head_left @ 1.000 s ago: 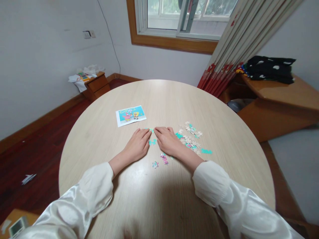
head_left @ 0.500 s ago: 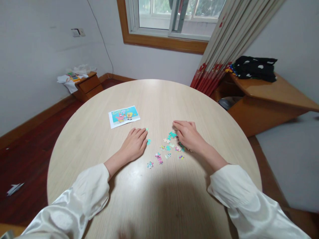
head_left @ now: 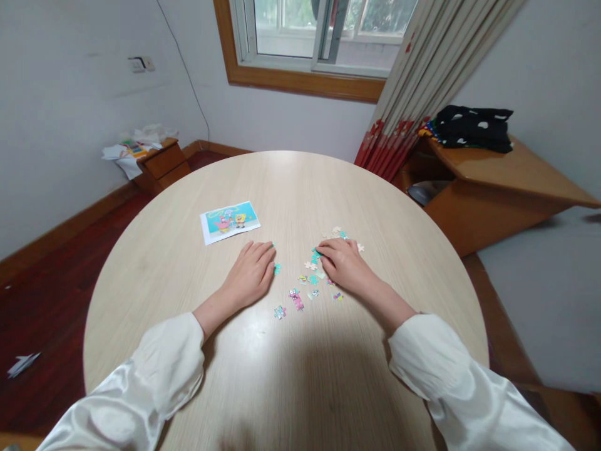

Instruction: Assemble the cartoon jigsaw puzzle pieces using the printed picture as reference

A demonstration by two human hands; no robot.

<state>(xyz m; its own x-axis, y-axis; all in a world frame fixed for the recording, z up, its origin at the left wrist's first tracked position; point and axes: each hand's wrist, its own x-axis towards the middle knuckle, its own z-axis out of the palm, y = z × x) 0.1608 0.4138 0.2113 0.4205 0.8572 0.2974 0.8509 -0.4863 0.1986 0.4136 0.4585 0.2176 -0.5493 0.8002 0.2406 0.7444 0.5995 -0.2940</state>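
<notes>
My left hand (head_left: pixel 250 272) lies on the table with its fingers stretched out flat. Teal puzzle pieces (head_left: pixel 277 269) peek out by its fingertips; whatever lies under the palm is hidden. My right hand (head_left: pixel 346 264) is over the loose pile, its fingertips closed together at a teal puzzle piece (head_left: pixel 315 255). Around it lie several pieces, among them a cream piece (head_left: pixel 310 266), a yellow-patterned one (head_left: pixel 303 279) and a purple-and-yellow one (head_left: pixel 337 296). Nearer to me sit a joined pink pair (head_left: pixel 296 299) and a blue-and-white piece (head_left: pixel 280 312).
A printed cartoon picture (head_left: pixel 231 222) lies beyond my left hand on the round wooden table (head_left: pixel 282 376). More pieces (head_left: pixel 336 232) are spread behind my right hand. A wooden cabinet (head_left: pixel 511 181) with black cloth (head_left: pixel 474 128) stands at the right.
My right hand has come down and slightly left and nearer to me, uncovering pieces at the back of the pile. My left hand stays in place. The view has shifted slightly.
</notes>
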